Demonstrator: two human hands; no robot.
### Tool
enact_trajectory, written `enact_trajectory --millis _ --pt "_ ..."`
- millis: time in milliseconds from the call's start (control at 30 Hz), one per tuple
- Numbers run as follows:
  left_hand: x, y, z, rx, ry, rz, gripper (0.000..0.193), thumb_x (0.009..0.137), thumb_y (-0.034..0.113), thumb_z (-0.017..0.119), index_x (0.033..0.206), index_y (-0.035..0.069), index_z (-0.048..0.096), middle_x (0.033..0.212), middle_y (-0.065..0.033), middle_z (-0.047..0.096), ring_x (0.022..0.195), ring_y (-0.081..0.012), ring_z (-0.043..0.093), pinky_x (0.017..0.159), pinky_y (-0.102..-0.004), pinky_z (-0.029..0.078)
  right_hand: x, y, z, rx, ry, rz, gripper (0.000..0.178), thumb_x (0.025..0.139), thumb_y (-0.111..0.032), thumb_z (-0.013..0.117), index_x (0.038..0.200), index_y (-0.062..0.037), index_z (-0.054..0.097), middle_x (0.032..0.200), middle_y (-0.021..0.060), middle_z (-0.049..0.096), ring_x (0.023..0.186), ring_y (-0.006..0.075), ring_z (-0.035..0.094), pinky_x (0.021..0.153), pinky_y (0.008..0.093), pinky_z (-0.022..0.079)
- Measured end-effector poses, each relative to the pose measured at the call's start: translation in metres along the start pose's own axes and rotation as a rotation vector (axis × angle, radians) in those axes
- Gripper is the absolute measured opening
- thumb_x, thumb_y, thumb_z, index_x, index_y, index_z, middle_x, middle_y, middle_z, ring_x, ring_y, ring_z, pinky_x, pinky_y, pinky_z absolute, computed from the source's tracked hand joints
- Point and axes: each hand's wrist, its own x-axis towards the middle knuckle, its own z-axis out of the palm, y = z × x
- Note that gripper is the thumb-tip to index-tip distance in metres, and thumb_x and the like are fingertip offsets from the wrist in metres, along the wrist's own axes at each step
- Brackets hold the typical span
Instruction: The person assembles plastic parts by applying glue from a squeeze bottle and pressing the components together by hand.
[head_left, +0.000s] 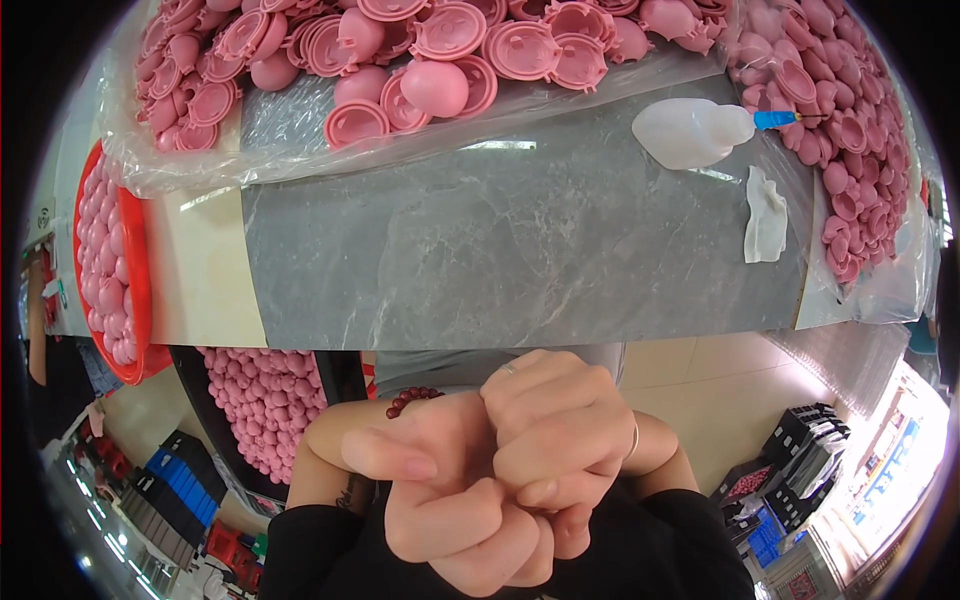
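Both of my hands are raised close together in front of my body, at the near edge of the table. My left hand (pixel 455 500) has its fingers curled in and its thumb bent over them; no object shows in it. Pressed against it, my right hand (pixel 560 425) is closed in a fist, with nothing sticking out between the fingers. A dark red bead bracelet (pixel 413 399) is on my left wrist, and a thin bangle (pixel 633 440) on my right.
Pink plastic half shells (pixel 435 88) lie heaped on clear plastic sheeting (pixel 300 165) across the grey tabletop (pixel 520 240). More pink pieces (pixel 850 150) are piled at right. Nearby are a white squeeze bottle (pixel 690 133) with blue needle tip, a white tissue (pixel 766 215) and a red basin (pixel 135 270).
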Motion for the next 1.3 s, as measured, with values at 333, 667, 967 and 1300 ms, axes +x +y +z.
enact_trajectory --millis 333,667,967,1300 --pt "0.007 -0.007 0.002 -0.031 0.018 0.109 0.026 0.058 0.034 0.050 0.051 0.023 0.028 0.062 0.0095 0.029 0.069 -0.0066 0.039 0.069 -0.0414 0.023 0.000 -0.002 -0.007 0.040 -0.087 0.031 0.015 0.070 -0.011 0.053 0.060 -0.0003 0.053 0.044 0.0014 0.043 0.032 0.0105 0.031 0.032 0.0237 0.020" --pt "0.008 -0.004 0.010 -0.010 0.066 0.093 0.031 0.057 0.036 0.050 0.050 0.022 0.024 0.060 0.0100 0.028 0.066 -0.0059 0.038 0.065 -0.0387 0.020 0.002 -0.003 -0.003 0.055 -0.066 0.042 0.018 0.070 -0.011 0.051 0.056 0.0006 0.051 0.042 0.0025 0.041 0.031 0.0117 0.030 0.032 0.0250 0.019" --pt "0.008 -0.002 -0.013 0.161 -0.210 0.076 0.033 0.060 0.038 0.050 0.051 0.022 0.023 0.060 0.0094 0.025 0.061 -0.0079 0.030 0.059 -0.0336 0.016 0.002 -0.003 -0.001 -0.023 -0.039 0.078 0.017 0.066 -0.010 0.049 0.051 -0.0007 0.048 0.041 0.0029 0.038 0.030 0.0129 0.029 0.032 0.0258 0.019" --pt "0.003 -0.010 0.006 0.070 0.078 0.081 0.031 0.060 0.034 0.049 0.050 0.022 0.022 0.059 0.0108 0.026 0.067 -0.0042 0.037 0.070 -0.0378 0.021 0.008 -0.009 -0.022 0.261 -0.272 0.344 0.021 0.078 -0.011 0.048 0.058 -0.0054 0.048 0.051 0.0016 0.045 0.041 0.0180 0.038 0.041 0.0290 0.027"
